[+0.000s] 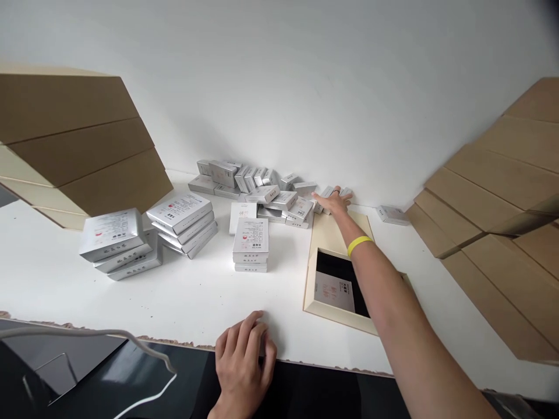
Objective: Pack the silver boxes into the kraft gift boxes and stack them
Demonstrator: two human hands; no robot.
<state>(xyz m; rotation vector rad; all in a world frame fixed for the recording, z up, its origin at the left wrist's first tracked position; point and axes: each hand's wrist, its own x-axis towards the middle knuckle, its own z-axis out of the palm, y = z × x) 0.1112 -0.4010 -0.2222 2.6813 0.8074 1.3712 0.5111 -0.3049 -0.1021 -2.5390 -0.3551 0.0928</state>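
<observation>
My right hand (pixel 334 201) stretches to the back of the white table, fingers spread over small silver boxes (pixel 325 193) by the wall; no firm grip shows. Below that forearm lies an opened cream gift box (pixel 309 294), its lid folded back and its inside black. One silver box (pixel 334 292) lies flat in its left part; my arm hides some of the right. My left hand (pixel 244 355) rests at the table's front edge, fingers curled together, seemingly with nothing in them. Ahead of it stands a short stack of silver boxes (pixel 250 241).
More silver boxes are stacked at the left (pixel 114 235) and beside them (pixel 181 215), with a loose heap (pixel 262 180) along the wall. Large brown cartons (pixel 78 134) rise at left, others (pixel 493 198) at right. A white cable (pixel 144 343) crosses the front left edge.
</observation>
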